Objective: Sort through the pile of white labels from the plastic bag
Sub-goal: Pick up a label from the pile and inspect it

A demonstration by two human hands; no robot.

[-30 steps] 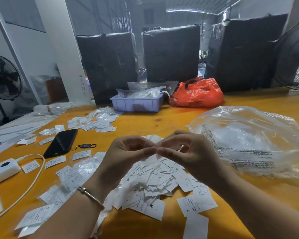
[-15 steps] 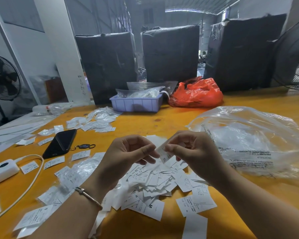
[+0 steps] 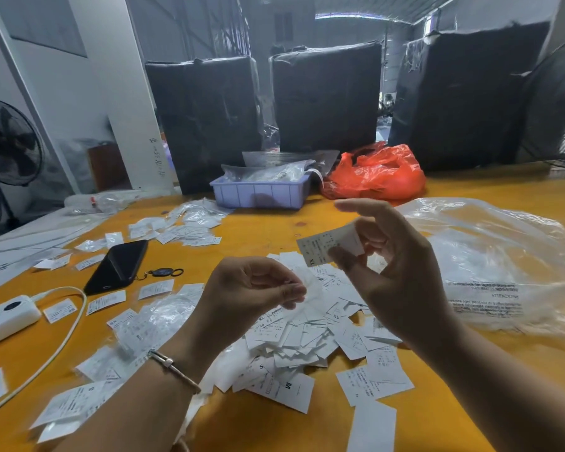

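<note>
Above the pile of white labels (image 3: 310, 324) on the yellow table (image 3: 261, 236), my right hand (image 3: 392, 272) pinches one label (image 3: 323, 246) up for reading; my left hand (image 3: 248, 288), apart, pinches a clear wrapper (image 3: 310, 288). Mid-sort, I judge: next, read the size and drop it with matching ones.

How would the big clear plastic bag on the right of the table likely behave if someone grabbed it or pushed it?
The clear plastic bag looks floppy: it lies crumpled and billowed on the table, so it would probably sag and fold when lifted. Its film looks thin and see-through, so likely very light. The glossy surface suggests it could slide easily when pushed, deforming rather than moving as one piece.
</note>
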